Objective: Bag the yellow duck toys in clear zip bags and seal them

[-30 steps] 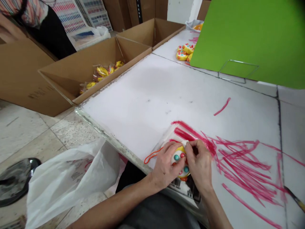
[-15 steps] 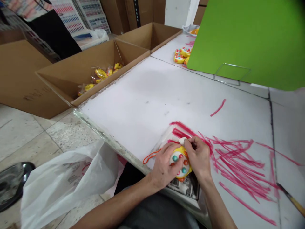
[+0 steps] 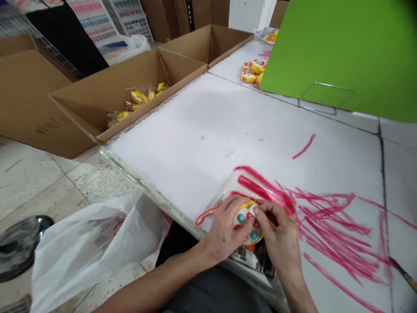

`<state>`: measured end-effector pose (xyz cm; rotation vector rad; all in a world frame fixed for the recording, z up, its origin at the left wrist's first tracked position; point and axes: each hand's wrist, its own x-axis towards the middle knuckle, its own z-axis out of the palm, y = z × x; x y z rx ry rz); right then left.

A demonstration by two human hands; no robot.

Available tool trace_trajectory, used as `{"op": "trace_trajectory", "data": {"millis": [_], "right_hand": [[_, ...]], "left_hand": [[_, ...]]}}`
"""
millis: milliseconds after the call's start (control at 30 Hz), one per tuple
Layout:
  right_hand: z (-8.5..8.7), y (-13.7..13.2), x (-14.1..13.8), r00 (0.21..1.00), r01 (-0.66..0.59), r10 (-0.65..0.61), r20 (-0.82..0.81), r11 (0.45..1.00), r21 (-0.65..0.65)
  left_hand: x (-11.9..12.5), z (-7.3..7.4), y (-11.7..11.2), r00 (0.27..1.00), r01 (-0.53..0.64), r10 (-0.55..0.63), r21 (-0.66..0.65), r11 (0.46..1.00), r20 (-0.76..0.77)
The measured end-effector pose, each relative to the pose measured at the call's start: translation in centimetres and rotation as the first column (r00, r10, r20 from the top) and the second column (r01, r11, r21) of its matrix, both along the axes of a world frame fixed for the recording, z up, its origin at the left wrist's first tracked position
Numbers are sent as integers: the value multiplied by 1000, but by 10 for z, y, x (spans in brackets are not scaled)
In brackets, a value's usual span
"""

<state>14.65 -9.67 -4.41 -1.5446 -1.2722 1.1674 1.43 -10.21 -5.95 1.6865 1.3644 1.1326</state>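
Observation:
My left hand [image 3: 223,232] is closed around a round yellow-and-white toy [image 3: 246,223] dotted with raised red, orange and teal spots; its thumb lies across the white face. At the toy's upper right edge is my right hand [image 3: 282,232], thumb on the face and the other fingers curled by the rim. Whether a small white piece is still in the right fingers is hidden. An orange cord loop [image 3: 206,213] sticks out left of my left hand. Beneath the hands lies a plastic-covered pad [image 3: 249,256] with dark print and a barcode.
Pink strokes mark the white table [image 3: 182,143]. A brush [image 3: 404,274] lies at the right edge. Similar toys [image 3: 250,74] sit by a green board [image 3: 332,52]. An open carton [image 3: 130,76] holds bagged yellow items. A white plastic bag [image 3: 97,248] hangs below the table's left edge.
My right hand has moved slightly down and right, its thumb now on the toy's face. The small white piece it pinched above the toy no longer shows. The view has shifted a little.

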Motion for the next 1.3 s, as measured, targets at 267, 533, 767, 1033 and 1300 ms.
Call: {"op": "trace_trajectory", "data": {"millis": [267,533,767,1033,1300], "right_hand": [[1,15,-6,953,-35,-8,304,990,135],[0,8,-4,987,10,-21,156,997,73],[-3,11,0,998,8,-11,68,999,45],[-2,19,-1,963,10,-42,267,992,123],[5,13,18,942,182,-223,253,968,174]], "left_hand": [[2,1,0,999,-37,37,23,999,-1],[2,0,-1,1000,-12,12,30,999,22],[3,0,-1,999,-50,50,19,999,-5],[2,-1,-1,999,-41,41,35,999,-13],[2,-2,-2,998,-49,50,25,998,-42]]}}
